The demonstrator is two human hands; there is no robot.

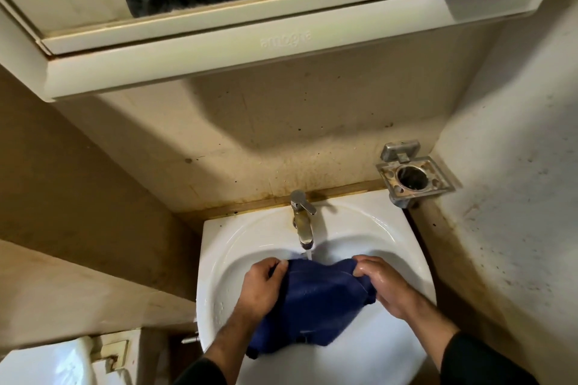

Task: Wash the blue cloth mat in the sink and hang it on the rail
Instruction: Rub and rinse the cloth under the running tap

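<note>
1. My left hand [261,286] grips the left side of the blue cloth mat [316,300], fingers curled round its far-left edge, thumb on top
2. My right hand [380,283] pinches the mat's far-right edge, fingers bent over the fabric and wet with a shine on the knuckles
3. The mat hangs bunched between both hands inside the sink [237,247], over the middle of the basin, its lower fold drooping toward the near rim
4. The tap [302,222] stands at the middle of the sink's far edge, and a thin stream of water [309,255] runs from its spout onto the far edge of the mat, between my two hands
5. Droplets sit on the sink's left rim
6. A metal holder [413,175] with a round opening is fixed to the wall just beyond the sink's far-right corner
7. A cream cabinet [250,40] with a dark mirror panel hangs on the wall above the tap
8. Dark sleeves cover both my forearms at the near edge of the sink
</note>
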